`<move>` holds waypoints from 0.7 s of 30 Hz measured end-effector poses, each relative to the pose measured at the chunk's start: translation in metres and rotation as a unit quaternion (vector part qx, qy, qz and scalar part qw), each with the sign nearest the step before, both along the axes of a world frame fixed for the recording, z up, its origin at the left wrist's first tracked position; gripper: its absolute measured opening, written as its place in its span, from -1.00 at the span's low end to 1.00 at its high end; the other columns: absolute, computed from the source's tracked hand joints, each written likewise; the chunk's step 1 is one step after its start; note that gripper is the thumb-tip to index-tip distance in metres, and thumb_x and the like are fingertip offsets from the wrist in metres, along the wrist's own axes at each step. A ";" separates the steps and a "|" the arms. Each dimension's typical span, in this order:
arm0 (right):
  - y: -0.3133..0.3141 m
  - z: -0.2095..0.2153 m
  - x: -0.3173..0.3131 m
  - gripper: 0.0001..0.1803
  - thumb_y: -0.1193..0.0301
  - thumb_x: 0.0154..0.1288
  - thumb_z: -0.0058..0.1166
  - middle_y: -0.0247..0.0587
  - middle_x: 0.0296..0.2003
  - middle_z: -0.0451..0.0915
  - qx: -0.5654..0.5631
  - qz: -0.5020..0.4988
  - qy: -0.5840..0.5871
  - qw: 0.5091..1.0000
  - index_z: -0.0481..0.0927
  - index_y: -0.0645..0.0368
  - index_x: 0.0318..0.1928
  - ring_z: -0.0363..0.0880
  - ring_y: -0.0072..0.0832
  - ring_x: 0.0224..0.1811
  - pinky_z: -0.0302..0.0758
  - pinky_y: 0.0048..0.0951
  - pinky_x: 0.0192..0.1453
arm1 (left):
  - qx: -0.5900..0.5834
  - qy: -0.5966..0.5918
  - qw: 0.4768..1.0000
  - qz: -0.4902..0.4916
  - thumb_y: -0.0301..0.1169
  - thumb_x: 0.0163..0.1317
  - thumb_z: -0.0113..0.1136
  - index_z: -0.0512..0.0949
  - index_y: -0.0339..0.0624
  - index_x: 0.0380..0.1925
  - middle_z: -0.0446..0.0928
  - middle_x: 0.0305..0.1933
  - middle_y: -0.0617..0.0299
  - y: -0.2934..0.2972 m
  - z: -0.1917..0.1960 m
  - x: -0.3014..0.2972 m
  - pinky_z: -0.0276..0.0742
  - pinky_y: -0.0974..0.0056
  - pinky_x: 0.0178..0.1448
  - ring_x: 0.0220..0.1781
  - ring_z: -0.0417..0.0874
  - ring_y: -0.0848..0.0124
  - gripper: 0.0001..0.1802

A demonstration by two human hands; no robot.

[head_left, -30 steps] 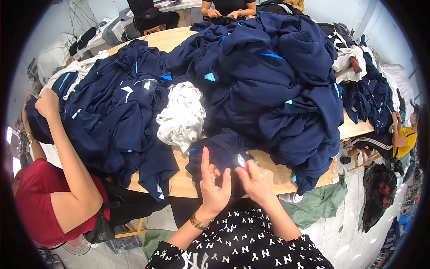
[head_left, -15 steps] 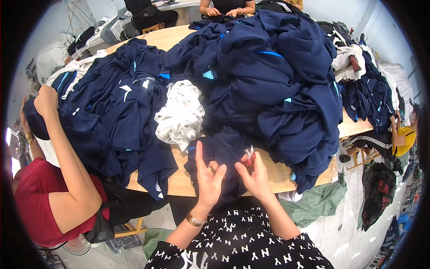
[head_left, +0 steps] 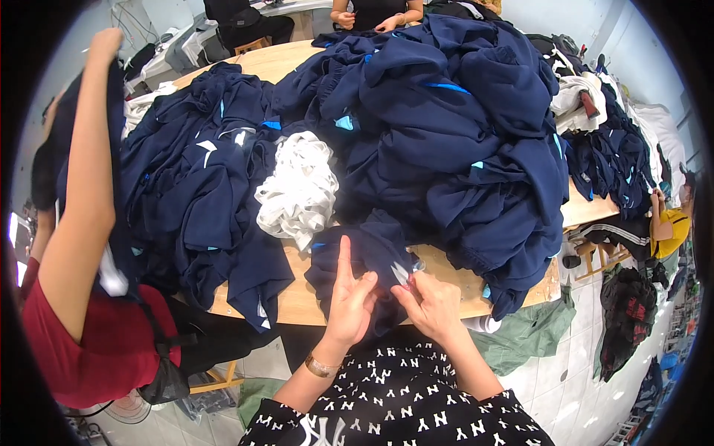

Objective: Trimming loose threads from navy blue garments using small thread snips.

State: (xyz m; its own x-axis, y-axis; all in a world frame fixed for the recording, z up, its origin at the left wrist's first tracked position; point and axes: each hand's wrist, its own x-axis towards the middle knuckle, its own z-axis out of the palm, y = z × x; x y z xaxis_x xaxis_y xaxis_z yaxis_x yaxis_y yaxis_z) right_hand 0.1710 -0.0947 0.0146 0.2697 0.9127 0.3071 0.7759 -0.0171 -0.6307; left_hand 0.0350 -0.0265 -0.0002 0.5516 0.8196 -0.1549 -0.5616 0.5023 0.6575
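A navy garment (head_left: 327, 260) lies bunched at the table's near edge, directly under both hands. My left hand (head_left: 351, 305) is over its left part, index finger stretched upward and thumb drawn to the curled fingers. Whatever may be pinched there does not show. My right hand (head_left: 433, 305) is closed around small thread snips (head_left: 402, 273) with pale blades and a bit of red at the handle. Their blades point up and left over the garment. A coiled heap of white tape (head_left: 297, 186) sits just beyond my left hand.
A large navy clothing pile (head_left: 446, 149) rises beyond my right hand; another navy pile (head_left: 201, 178) covers the table's left. At left, a person in a red top (head_left: 126, 334) lifts dark cloth. Another person's hands (head_left: 387, 24) work across the wooden table (head_left: 282, 53). Green cloth (head_left: 524, 342) lies on the floor.
The snips have swung from upright to leaning left, and my right hand has turned and lowered slightly. My left hand shifted slightly right. The person at left raised an arm, lifting dark cloth.
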 end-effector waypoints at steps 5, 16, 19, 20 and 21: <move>0.003 0.001 -0.003 -0.77 0.50 0.07 0.25 -0.37 -0.62 0.46 0.037 -0.023 0.227 0.973 0.42 0.24 -0.39 0.31 -0.69 -0.65 0.24 -0.63 -0.57 | -0.020 0.043 0.999 -0.016 -0.52 0.34 -0.10 -0.22 0.10 0.41 0.39 -0.34 0.42 -0.001 0.002 0.004 0.35 0.47 -0.26 -0.37 0.33 0.68 -0.25; 0.022 -0.025 -0.001 -0.95 0.51 0.28 0.05 -0.46 -0.58 0.45 0.079 -0.016 0.335 0.939 0.49 0.20 -0.26 0.36 -0.73 -0.60 0.35 -0.66 -0.50 | -0.022 0.121 0.984 -0.127 -0.51 0.33 -0.09 -0.26 0.22 0.40 0.35 -0.37 0.34 0.013 0.021 -0.004 0.31 0.58 -0.58 -0.54 0.44 0.60 -0.21; 0.016 -0.024 0.005 -0.86 0.40 0.33 0.01 -0.51 -0.56 0.37 0.125 -0.026 0.576 0.808 0.44 0.23 -0.24 0.24 -0.83 -0.61 0.19 -0.72 -0.57 | -0.064 0.054 0.987 -0.134 -0.52 0.33 -0.13 -0.27 0.22 0.39 0.40 -0.37 0.31 0.016 0.023 -0.006 0.61 0.34 -0.36 -0.21 0.62 0.20 -0.23; 0.012 -0.027 0.010 -0.86 0.40 0.33 0.01 -0.51 -0.56 0.37 0.126 -0.026 0.575 0.808 0.44 0.23 -0.24 0.24 -0.83 -0.61 0.19 -0.72 -0.57 | -0.092 0.027 0.987 -0.129 -0.53 0.33 -0.14 -0.27 0.18 0.40 0.44 -0.41 0.30 0.016 0.025 -0.004 0.67 0.24 -0.23 -0.07 0.62 0.05 -0.24; 0.008 -0.029 0.014 -0.84 0.38 0.33 0.03 -0.52 -0.58 0.35 0.113 0.006 0.579 0.808 0.43 0.22 -0.28 0.22 -0.81 -0.62 0.16 -0.71 -0.58 | -0.091 0.026 0.987 -0.130 -0.53 0.33 -0.14 -0.27 0.18 0.40 0.44 -0.41 0.30 0.016 0.025 -0.002 0.67 0.24 -0.23 -0.07 0.62 0.05 -0.24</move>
